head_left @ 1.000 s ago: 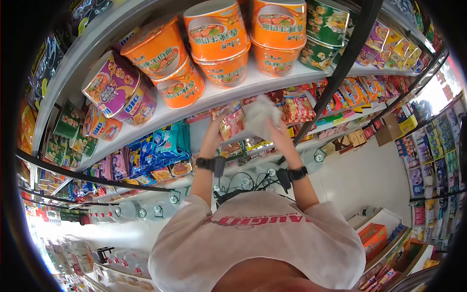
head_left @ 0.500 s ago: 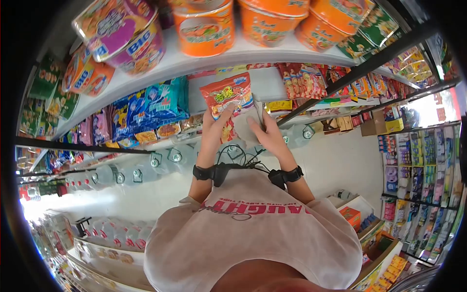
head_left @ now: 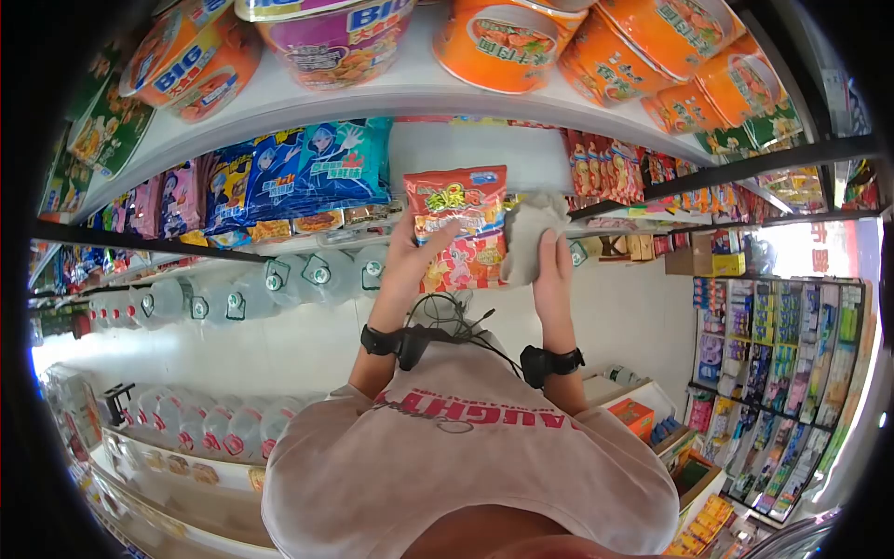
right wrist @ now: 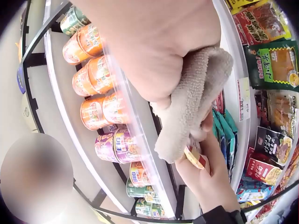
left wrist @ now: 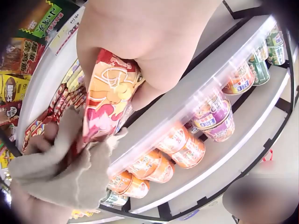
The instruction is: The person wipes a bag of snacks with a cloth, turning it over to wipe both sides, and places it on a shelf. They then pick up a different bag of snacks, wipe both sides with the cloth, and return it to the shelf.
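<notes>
In the head view my left hand (head_left: 402,265) grips a red snack bag (head_left: 475,197) by its left side, thumb across the printed front. The bag is upright in front of the shelf. My right hand (head_left: 551,268) holds a grey cloth (head_left: 531,233) beside the bag's right edge. From the left wrist, the cloth (left wrist: 86,175) overlaps the bag's lower end (left wrist: 110,93). Seen from the right wrist, the towel-like cloth (right wrist: 194,93) hangs folded from my right fingers and hides most of the bag.
Instant noodle tubs (head_left: 507,47) line the shelf above. Blue and teal snack bags (head_left: 321,163) stand left of a bare shelf stretch (head_left: 484,149), with red packets (head_left: 605,168) to its right. Large water bottles (head_left: 251,289) stand below, and a black post (head_left: 670,177) crosses on the right.
The snack bag has come out from the shelf and turned its front upward. The cloth has moved from over the shelf to the bag's right edge. The head view has shifted left along the shelf.
</notes>
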Demonstrator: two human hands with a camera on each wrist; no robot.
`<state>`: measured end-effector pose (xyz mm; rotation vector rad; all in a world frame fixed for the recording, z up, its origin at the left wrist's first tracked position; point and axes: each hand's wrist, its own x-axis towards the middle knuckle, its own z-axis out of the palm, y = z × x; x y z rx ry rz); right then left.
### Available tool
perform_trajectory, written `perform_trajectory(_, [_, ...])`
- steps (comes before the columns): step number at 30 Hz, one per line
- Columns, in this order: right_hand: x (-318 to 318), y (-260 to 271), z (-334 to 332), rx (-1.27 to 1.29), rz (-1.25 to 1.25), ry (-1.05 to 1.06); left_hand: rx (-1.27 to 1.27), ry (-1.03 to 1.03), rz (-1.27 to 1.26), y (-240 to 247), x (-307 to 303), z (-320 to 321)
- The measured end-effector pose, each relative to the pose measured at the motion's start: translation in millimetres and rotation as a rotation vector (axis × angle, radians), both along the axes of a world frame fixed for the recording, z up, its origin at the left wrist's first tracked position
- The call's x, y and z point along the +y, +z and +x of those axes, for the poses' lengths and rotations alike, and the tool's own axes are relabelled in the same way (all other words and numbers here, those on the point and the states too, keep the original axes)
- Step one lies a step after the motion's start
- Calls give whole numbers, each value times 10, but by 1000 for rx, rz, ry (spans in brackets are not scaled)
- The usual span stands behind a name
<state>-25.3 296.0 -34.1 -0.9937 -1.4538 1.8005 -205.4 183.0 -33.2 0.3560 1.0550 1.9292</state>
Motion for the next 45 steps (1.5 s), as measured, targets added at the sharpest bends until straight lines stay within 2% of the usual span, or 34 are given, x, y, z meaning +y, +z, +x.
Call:
perform_trajectory(1, [-2,118,-11,119,-153,-74,111,-44,-15,-14,21,33])
perform_trajectory(2, [-45,199,-39,208,-210,-24,223,-91,-29,-44,47,98])
perform_trajectory(3, [-124,221,-75,146,-56,-46,338,-140,-41,-89,71,181])
perform_trajectory(4, [-200,230,-132,86,100,-68,390,-92,2,-145,140,260])
perform_trajectory(5, [-215,244,-149,27,258,-88,398,-104,-5,-174,165,323])
perform_trajectory(7, [-126,263,-10,40,138,-129,420,-117,-21,50,184,423])
perform_trajectory(8, [-99,299,61,53,100,-134,395,-218,-63,40,186,425])
perform_trajectory(9, [-79,354,112,67,63,-136,388,-219,-48,66,200,471])
perform_trajectory(12, [-45,499,295,110,97,-170,362,-219,2,193,252,641])
perform_trajectory(15, [25,532,616,315,-121,-243,310,-204,72,387,354,870])
perform_trajectory(18, [44,561,904,303,61,-217,317,-134,128,455,504,1119])
perform_trajectory(20, [-40,526,973,200,278,-206,339,-127,127,427,618,1272])
perform_trajectory(21, [-58,511,999,148,383,-205,500,-68,107,413,694,1325])
perform_trajectory(22, [-56,531,1093,180,268,-165,659,-12,80,393,734,1384])
perform_trajectory(23, [-46,530,1172,120,302,-157,816,47,54,376,755,1448])
perform_trajectory(25, [11,535,1281,-4,376,-135,854,8,87,360,792,1570])
perform_trajectory(27, [-21,515,1298,7,489,-89,880,-46,166,330,855,1668])
perform_trajectory(28, [-35,518,1286,9,546,-65,809,-95,178,438,798,1768])
perform_trajectory(31, [-82,657,1196,-140,1003,-76,-118,-372,232,450,767,1868])
perform_trajectory(32, [-66,689,1191,-114,961,-42,34,-367,153,490,739,1900])
perform_trajectory(35, [223,479,1111,-90,949,-265,-18,-446,183,456,701,1876])
perform_trajectory(38, [430,315,1133,-41,779,-274,-100,-433,70,588,639,2003])
perform_trajectory(40, [345,532,1115,-108,1041,-164,-129,-428,115,542,713,1957])
perform_trajectory(42, [191,813,1093,-145,1196,-70,8,-276,183,93,774,1847])
perform_trajectory(43, [84,944,1049,-149,1218,-29,73,-202,212,34,772,1827])
perform_trajectory(45, [61,954,1021,-172,1242,-14,179,-202,84,23,819,1756])
